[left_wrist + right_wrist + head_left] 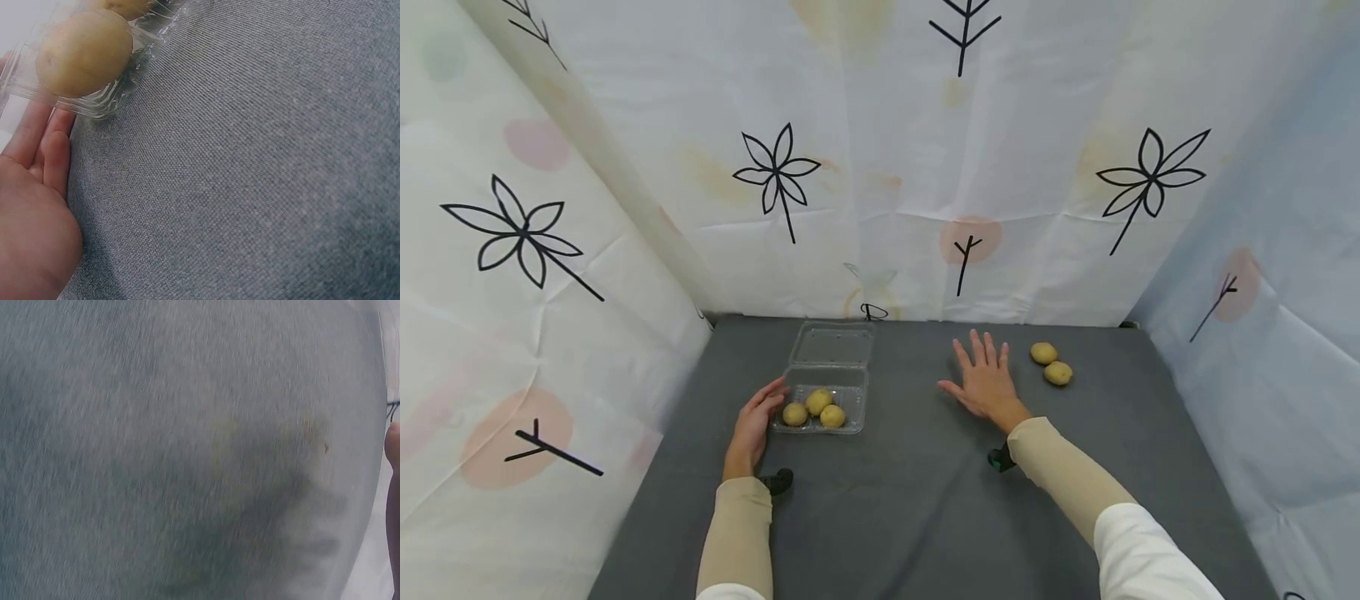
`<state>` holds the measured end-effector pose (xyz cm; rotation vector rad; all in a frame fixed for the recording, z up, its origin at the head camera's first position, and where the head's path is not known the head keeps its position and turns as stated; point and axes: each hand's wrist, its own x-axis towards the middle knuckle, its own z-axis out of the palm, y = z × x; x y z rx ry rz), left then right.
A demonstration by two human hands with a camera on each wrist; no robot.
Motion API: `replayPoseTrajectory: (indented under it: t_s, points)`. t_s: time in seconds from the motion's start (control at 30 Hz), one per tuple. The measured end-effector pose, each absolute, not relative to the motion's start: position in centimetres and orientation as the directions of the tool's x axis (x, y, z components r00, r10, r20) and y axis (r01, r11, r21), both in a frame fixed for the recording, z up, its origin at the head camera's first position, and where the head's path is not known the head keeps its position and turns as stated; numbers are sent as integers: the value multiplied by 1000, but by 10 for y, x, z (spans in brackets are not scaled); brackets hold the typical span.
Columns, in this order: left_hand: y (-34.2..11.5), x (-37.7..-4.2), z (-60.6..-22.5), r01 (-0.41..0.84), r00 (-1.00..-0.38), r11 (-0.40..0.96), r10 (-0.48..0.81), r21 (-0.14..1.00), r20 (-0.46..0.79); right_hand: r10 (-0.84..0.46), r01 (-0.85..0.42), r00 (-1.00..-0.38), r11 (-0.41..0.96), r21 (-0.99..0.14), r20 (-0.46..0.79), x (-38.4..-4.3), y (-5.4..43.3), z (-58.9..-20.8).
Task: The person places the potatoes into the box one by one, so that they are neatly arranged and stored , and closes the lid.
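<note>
A clear plastic clamshell box [856, 421] lies with its lid [832, 343] folded back on the dark grey table. Three small yellow potatoes [832, 416] sit in its near half. My left hand [751, 429] rests against the box's left side, its fingers extended along the wall. The left wrist view shows one potato [84, 53] through the plastic, just above those fingers [57, 156]. Over the table to the right, my right hand [987, 385] is spread and holds nothing. Only one finger [394, 447] shows at the right wrist view's edge, with a hand shadow on the cloth.
Two more potatoes, one farther back [1043, 353] and one nearer [1058, 373], lie right of my right hand. The grey table [880, 517] is bordered behind and on both sides by white patterned cloth [880, 167].
</note>
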<state>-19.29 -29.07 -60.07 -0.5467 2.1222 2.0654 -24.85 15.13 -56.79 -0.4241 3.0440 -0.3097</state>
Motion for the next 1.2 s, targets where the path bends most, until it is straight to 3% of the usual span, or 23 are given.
replayPoseTrajectory:
  t_s: [0.67,1.2]
  points:
    - [-292,-195,-593,-373,-915,-40,-148,927,-375,-173,-164,-983,977,-133,-60,-247,197,-552]
    - [-289,-194,-596,-346,-924,4,-172,938,-340,-135,-127,-990,973,-191,-33,-246,224,-557]
